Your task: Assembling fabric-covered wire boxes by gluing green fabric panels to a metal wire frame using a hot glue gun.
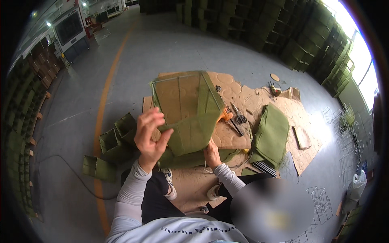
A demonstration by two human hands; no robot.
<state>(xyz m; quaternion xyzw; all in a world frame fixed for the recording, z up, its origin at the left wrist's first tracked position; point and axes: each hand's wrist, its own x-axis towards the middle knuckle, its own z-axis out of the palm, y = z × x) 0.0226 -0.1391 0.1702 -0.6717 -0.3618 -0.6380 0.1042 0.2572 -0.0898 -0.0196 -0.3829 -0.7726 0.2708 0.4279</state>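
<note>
Head view, looking down at a seated person on a concrete floor (170,44). Floor is open ahead and to the left, w/ an orange painted line (106,89) running away on the left. Stacks of green boxes (283,32) wall in the far and right sides; wire frames (344,137) lie along the right edge. Work area is a patch of brown cardboard sheets (243,101), edges ragged, ending just short of the bare floor on the right.

Centre: a wire cage frame (182,95) half-sleeved in olive green fabric cover (194,133). Its long axis runs away from the person, open wire end pointing far, covered end nearest the body, tilted a bit left.

Left hand (150,135) is raised at the cover's left edge, fingers spread, thumb and fingertips pinching the fabric edge. Right hand (211,154) is low, under the cover's near right corner, clenched on the fabric.

Near right of the frame: orange-handled tool (226,115) and pliers (239,118), then a pile of folded green covers (270,135). Left of the hands: finished green boxes (117,139) on the floor, well apart from the cardboard.
</note>
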